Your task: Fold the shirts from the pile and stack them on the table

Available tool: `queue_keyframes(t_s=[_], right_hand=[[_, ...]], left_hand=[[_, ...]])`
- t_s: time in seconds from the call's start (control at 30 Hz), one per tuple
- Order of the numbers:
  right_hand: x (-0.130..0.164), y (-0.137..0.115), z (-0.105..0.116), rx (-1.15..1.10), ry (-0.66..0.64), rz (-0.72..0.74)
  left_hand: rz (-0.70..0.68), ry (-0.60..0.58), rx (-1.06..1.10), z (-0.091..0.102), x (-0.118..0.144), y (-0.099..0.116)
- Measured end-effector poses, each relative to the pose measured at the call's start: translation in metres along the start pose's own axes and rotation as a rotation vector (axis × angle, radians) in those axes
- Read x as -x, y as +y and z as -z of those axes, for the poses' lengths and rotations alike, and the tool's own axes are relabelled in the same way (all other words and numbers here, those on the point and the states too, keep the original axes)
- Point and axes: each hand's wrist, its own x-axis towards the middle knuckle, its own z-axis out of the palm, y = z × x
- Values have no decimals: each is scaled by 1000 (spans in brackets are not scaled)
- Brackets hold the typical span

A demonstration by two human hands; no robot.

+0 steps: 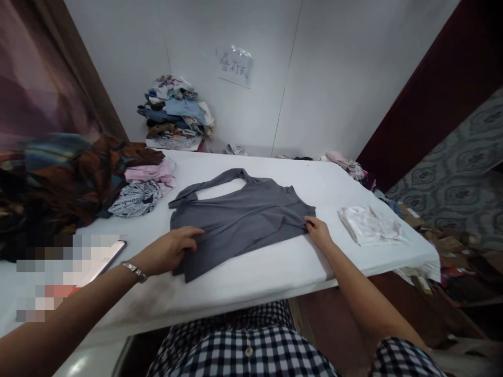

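- Two bare hands rest on one garment spread over a long white-covered table [275, 272], the largest thing in view; it runs from the near left edge to the white wall at the back.
- Dark heap of brown, blue and rust patterned clothes [74, 178]: lies on the table's left side, well apart from the hands.
- Grey long-sleeved knit top [239, 220]: lies flat near the middle of the table, neckline toward the wall, hem toward the person, one sleeve folded across the body.
- Tall stack of mixed folded clothes [176, 112]: stands at the far end of the table against the wall.
- Black-and-white printed garment [135, 199]: lies just left of the grey top, with a pink folded garment [151, 172] touching its far side.
- White folded garment [369, 225]: lies to the right of the grey top, near the table's right edge.
- Left hand [171, 251]: wears a metal wristwatch [134, 270]; the fingers curl down onto the lower left corner of the grey top, pinching its fabric.
- Right hand [319, 232]: lies at the top's right edge, fingertips closed on the cloth there.
- Paper note with handwriting [234, 65]: fixed to the wall above the table.
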Motion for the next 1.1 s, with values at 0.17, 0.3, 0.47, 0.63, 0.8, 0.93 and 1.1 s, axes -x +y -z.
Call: queue_keyframes(t_s=[0.17, 0.3, 0.47, 0.63, 0.8, 0.93, 1.1], right_hand=[[-8, -5, -1, -166, 39, -88], [-12, -6, -2, -277, 93, -141], [-10, -4, -1, -287, 58, -129], [-9, -3, 2, -324, 80, -165], [-9, -4, 3, -340, 120, -164], [-8, -5, 2, -281, 99, -151], [-8, -1, 1, -195, 88, -135]], left_hand=[[420, 173, 17, -15, -3, 18], [466, 180, -168, -28, -11, 28], [425, 139, -218, -21, -23, 24], [568, 246, 46, 2, -39, 14], [662, 211, 68, 5, -49, -9], [640, 95, -14, -7, -48, -17], [644, 173, 47, -12, -41, -17]])
